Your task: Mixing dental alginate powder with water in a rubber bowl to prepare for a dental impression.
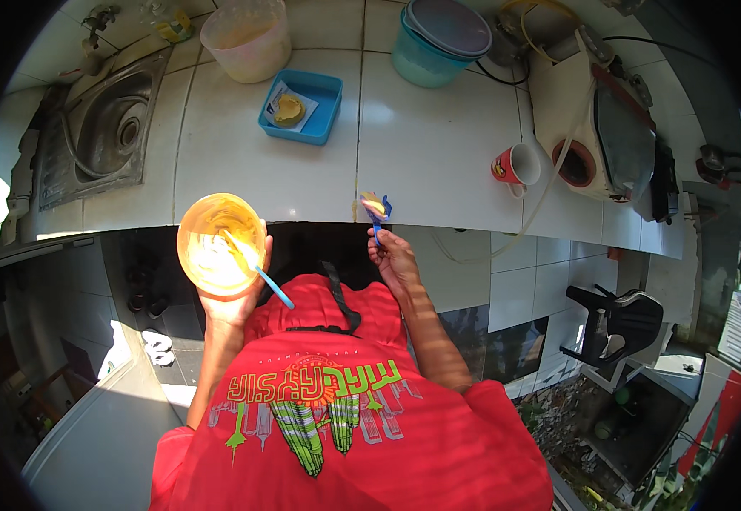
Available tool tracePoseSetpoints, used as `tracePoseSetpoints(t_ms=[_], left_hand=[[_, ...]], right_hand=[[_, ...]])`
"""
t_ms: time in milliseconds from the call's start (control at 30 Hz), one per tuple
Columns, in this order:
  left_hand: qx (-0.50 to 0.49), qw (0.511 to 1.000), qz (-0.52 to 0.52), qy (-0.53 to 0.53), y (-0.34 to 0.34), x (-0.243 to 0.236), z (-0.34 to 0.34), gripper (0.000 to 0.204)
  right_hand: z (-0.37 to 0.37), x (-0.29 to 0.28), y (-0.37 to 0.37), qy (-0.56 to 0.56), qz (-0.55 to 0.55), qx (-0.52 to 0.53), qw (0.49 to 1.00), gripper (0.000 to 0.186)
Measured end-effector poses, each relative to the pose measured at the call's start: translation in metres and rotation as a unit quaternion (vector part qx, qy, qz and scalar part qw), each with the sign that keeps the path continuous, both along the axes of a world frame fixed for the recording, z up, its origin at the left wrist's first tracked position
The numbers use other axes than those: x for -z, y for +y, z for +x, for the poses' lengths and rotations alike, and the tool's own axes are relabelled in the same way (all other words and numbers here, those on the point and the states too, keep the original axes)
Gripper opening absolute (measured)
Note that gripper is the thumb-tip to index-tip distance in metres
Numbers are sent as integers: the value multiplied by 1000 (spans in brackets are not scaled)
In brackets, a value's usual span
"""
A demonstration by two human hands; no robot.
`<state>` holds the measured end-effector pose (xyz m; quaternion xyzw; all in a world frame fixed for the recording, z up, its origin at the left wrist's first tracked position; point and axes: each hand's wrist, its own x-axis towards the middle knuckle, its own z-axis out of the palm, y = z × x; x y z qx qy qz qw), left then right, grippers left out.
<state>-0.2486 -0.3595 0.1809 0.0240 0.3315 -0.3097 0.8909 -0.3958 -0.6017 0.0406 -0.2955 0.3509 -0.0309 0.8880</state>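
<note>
Held up in my left hand (pixel 229 310) is an orange bowl (pixel 185 247), its bottom resting on my palm and fingers. Soft yellow dough or batter (pixel 232 223) coats its inside, partly washed out by bright sunlight. A light blue handle (pixel 275 288) sticks out over the bowl's near right rim. My right hand (pixel 397 257) is closed round the stem of a small blue utensil (pixel 379 216), its head smeared with something yellowish; its exact kind is unclear. This utensil is just over the counter's front edge, to the right of the bowl and apart from it.
On the white tiled counter (pixel 251 183), a blue rectangular tray (pixel 331 102) holds a yellow round piece (pixel 288 111) on paper. Behind stand a translucent tub (pixel 247 47) and a lidded turquoise container (pixel 426 58). A sink (pixel 115 128) is left; a red-and-white mug (pixel 515 164) and hose (pixel 549 183) are right.
</note>
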Motion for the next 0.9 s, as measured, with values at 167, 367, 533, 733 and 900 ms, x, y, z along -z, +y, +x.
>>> tracePoseSetpoints(t_ms=[167, 367, 533, 733, 900], left_hand=[[-1, 1000, -6, -1, 1, -4, -2, 51], [10, 1000, 0, -24, 2, -1, -5, 50], [13, 1000, 13, -23, 2, 3, -5, 52], [25, 999, 36, -30, -4, -2, -7, 50], [34, 997, 48, -54, -8, 6, -3, 50]], right_hand=[[2, 4, 2, -12, 19, 13, 1000, 22], [5, 18, 8, 67, -174, 9, 982, 22], [7, 32, 11, 90, -221, 11, 971, 23], [4, 15, 6, 137, -214, -17, 967, 24], [-15, -65, 16, 228, -369, -14, 901, 27]])
